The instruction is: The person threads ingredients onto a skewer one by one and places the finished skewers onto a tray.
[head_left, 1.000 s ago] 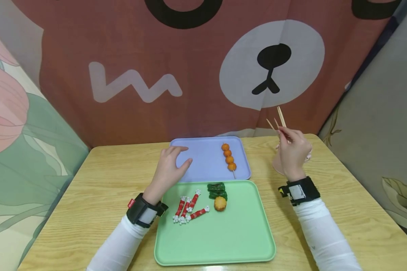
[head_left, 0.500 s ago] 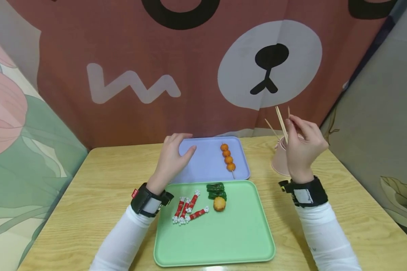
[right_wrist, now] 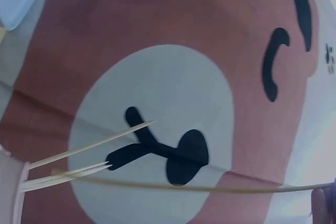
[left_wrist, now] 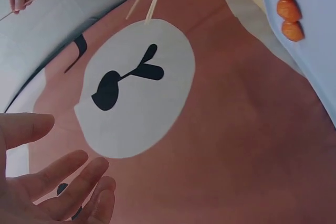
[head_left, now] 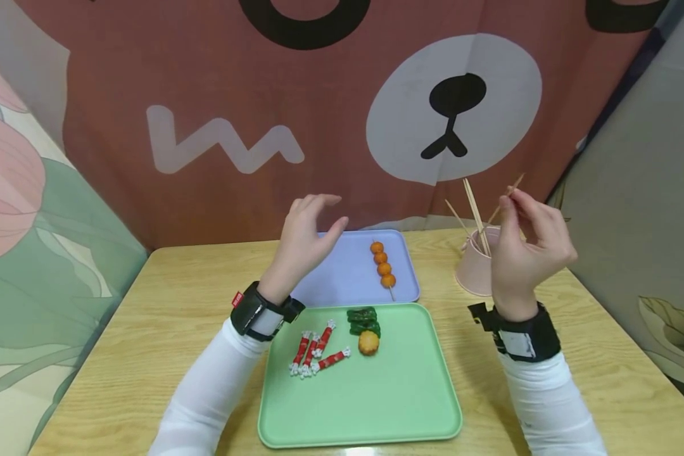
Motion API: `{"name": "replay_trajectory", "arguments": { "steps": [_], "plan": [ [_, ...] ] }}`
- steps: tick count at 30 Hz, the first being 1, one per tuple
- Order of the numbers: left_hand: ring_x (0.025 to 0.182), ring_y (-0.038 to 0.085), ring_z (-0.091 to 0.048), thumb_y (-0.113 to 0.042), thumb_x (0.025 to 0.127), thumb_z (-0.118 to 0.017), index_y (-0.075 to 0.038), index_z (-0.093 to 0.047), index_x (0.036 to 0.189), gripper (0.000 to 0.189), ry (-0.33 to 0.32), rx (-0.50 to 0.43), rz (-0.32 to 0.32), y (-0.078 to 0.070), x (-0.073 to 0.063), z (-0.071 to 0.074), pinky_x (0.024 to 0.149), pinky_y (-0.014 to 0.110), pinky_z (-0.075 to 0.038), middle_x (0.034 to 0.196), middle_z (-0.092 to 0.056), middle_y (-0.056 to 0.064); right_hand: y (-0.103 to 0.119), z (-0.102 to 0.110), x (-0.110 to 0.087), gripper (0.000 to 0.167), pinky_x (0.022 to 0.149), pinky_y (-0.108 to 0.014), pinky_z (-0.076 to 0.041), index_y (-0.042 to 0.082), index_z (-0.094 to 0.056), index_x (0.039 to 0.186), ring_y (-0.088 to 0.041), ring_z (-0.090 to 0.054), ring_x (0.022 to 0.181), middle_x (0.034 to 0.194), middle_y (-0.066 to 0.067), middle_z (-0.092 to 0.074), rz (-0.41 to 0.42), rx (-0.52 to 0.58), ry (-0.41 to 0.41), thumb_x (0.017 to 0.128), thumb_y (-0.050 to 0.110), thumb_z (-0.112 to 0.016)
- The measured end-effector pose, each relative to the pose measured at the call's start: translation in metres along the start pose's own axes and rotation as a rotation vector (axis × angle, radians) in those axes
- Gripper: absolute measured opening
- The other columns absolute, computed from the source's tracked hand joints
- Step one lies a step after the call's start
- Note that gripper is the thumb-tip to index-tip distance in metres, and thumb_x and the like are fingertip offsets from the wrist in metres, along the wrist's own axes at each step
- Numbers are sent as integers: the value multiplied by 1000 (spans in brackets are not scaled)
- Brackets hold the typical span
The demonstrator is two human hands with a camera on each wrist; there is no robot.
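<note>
Between thumb and fingertips, my right hand [head_left: 532, 253] pinches a thin wooden skewer [right_wrist: 184, 187], raised beside a pink cup [head_left: 472, 272]. The skewer slants, its lower end near the cup's mouth in the head view. Several other skewers [head_left: 472, 199] stand in the cup. My left hand [head_left: 304, 244] holds nothing; its fingers and thumb are spread apart above the left part of the lavender tray [head_left: 342, 278]. On that tray lies a skewer with several orange balls [head_left: 383, 263].
A green tray [head_left: 376, 405] lies in front of the lavender one. It carries several red pieces with white ends [head_left: 330, 360], dark green pieces [head_left: 363, 321] and a golden-brown ball [head_left: 368, 342]. A bear-print cloth [head_left: 234, 190] hangs behind the wooden table [head_left: 177, 316].
My right hand has moved right, away from the other skewers, drawing one skewer up with it. My left hand has risen and shifted right. The trays and food stay put.
</note>
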State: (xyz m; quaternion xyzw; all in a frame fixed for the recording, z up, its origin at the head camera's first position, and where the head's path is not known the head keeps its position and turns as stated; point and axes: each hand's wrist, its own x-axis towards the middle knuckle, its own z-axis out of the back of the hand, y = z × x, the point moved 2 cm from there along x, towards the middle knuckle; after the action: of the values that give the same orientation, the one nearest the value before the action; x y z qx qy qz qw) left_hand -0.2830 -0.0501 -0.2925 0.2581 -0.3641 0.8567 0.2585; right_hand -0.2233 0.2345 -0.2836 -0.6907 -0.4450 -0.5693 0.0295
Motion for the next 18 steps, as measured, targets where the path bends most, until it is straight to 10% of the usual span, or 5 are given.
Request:
{"name": "replay_trajectory", "arguments": {
  "steps": [18],
  "plan": [
    [108,20,-51,-24,89,-65,-9,-61,119,34,33,-62,-65,-30,17,-15,90,34,-44,115,-64,5,20,-21,-19,11,58,-15,-50,-10,-72,90,-9,-65,68,85,-18,-69,-191,286,99,80,-5,-71]
  ]
}}
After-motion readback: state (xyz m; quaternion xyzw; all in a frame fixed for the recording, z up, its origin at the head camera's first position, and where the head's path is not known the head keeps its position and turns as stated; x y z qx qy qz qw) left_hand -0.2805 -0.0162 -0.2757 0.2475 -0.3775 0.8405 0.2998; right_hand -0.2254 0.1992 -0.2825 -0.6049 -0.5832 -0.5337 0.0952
